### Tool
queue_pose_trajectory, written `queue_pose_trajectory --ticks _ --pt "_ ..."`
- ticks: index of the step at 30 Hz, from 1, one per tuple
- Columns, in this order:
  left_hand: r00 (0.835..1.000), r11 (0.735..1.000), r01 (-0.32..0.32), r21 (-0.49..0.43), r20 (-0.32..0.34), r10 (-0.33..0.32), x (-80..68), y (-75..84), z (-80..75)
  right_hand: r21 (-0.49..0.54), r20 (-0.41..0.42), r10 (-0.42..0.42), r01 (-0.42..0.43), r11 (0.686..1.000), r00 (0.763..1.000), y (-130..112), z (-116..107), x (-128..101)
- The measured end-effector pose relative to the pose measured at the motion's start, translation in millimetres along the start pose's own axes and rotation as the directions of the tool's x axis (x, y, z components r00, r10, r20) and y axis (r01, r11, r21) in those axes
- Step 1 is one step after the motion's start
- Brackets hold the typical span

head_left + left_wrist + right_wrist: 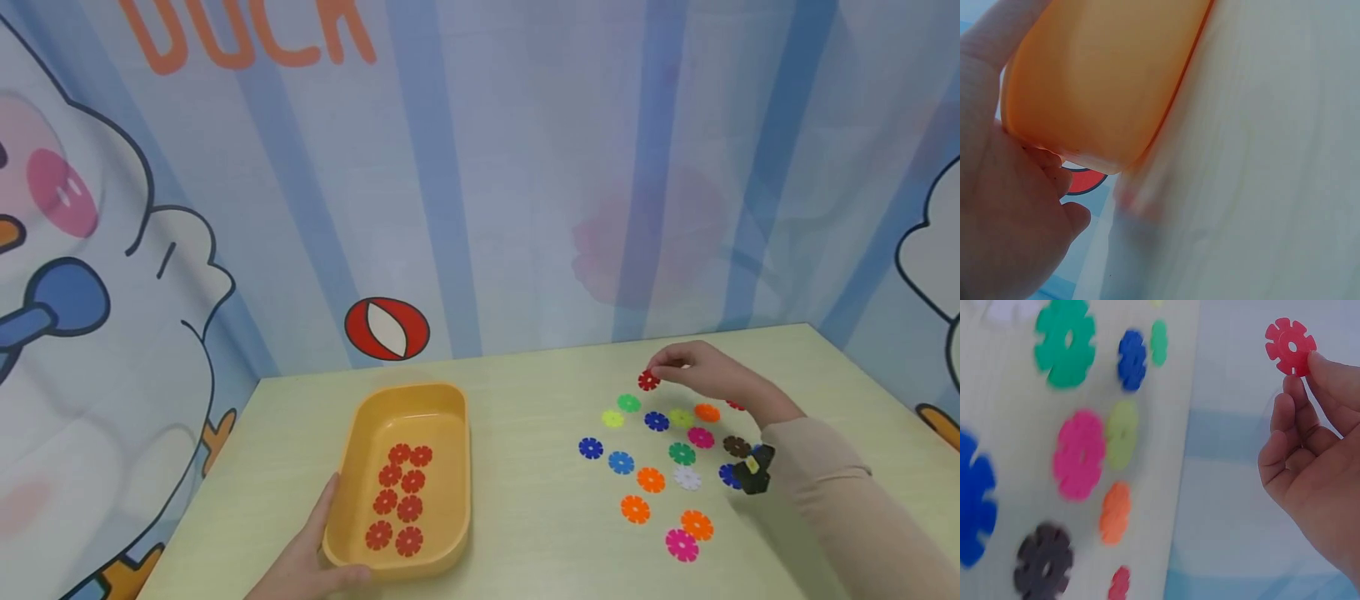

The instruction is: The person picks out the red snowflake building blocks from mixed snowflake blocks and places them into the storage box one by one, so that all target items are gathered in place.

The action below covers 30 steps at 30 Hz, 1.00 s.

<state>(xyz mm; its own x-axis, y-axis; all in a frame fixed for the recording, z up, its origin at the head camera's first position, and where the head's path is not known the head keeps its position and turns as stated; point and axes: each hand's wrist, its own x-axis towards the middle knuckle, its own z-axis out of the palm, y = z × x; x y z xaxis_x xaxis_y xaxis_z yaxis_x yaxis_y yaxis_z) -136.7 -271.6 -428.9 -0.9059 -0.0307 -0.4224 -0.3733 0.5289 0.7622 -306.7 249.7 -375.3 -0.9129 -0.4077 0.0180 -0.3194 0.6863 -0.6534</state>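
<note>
My right hand (pixel 708 371) is raised over the far right of the table. Its thumb and fingertips pinch a red notched plastic disc (pixel 1291 347), a snowflake-shaped connecting piece with a hole in its centre. Below that hand lie loose discs, among them a green disc (pixel 628 403), a dark blue disc (pixel 657 421) and an orange disc (pixel 707 412). At the left, my left hand (pixel 303 554) holds the near left corner of a yellow plastic tray (pixel 459 533), thumb at the near end and fingers along the side. Several red discs (pixel 409 508) lie in two rows inside it.
More discs are spread on the right of the table, including a white disc (pixel 687 477), a brown disc (pixel 737 447) and a pink disc (pixel 682 545). A black device (pixel 754 470) sits at the right wrist. A printed curtain (pixel 525 167) stands behind the table's back edge.
</note>
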Motion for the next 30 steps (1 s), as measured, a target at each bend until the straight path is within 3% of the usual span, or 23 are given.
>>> queue_pose_trajectory --ticks 10,16,24,30 --pt "1.000 1.000 -0.005 -0.004 -0.001 0.005 1.2 -1.3 0.3 0.014 0.058 -0.114 0.113 0.994 0.992 -51.1 16.8 12.9" --pt "1.000 1.000 -0.003 -0.006 -0.003 0.003 1.0 -2.0 -0.1 0.063 0.109 -0.212 0.206 0.977 0.971 -77.4 32.5 23.3" --pt "0.999 0.998 -0.039 -0.053 0.010 0.040 -0.5 -3.7 -1.5 0.111 0.179 -0.339 0.324 0.940 0.923 -116.3 63.7 40.2" --pt "0.999 0.995 -0.035 -0.093 0.012 0.037 -1.3 -3.0 -1.6 0.161 0.224 -0.459 0.432 0.887 0.860 -148.2 88.9 48.2"
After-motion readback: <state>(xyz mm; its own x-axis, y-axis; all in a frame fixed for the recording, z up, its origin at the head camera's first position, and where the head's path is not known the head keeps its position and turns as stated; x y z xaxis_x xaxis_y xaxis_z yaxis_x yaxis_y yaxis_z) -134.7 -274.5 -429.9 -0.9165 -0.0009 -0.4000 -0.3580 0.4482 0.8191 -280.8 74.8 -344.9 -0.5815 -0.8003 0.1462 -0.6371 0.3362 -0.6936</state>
